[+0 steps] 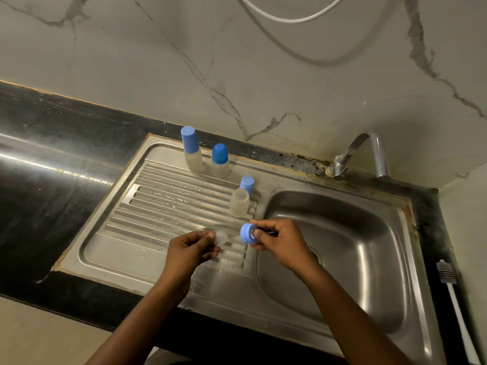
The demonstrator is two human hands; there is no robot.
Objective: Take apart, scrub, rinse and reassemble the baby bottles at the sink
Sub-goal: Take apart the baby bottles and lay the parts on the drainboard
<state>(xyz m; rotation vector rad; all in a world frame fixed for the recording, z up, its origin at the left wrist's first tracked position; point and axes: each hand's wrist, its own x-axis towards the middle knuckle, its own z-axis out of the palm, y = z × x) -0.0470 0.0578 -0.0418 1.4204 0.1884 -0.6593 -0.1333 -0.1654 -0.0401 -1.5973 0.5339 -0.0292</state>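
Observation:
My right hand (279,239) grips a blue screw ring (247,233) over the seam between the ribbed drainboard (168,204) and the sink basin (369,248). My left hand (188,247) pinches a clear silicone teat (220,237) just left of the ring, apart from it. An open clear bottle body (239,202) stands upright on the drainboard beyond my hands, with a loose blue cap (247,185) behind it. Two capped bottles stand at the back of the drainboard: a tall one (192,150) and a shorter one (220,161).
A chrome tap (369,154) rises at the back right of the basin, with no water running. A bottle brush (452,293) lies on the counter along the basin's right rim. Black stone counter (52,180) stretches to the left. A marble wall stands behind.

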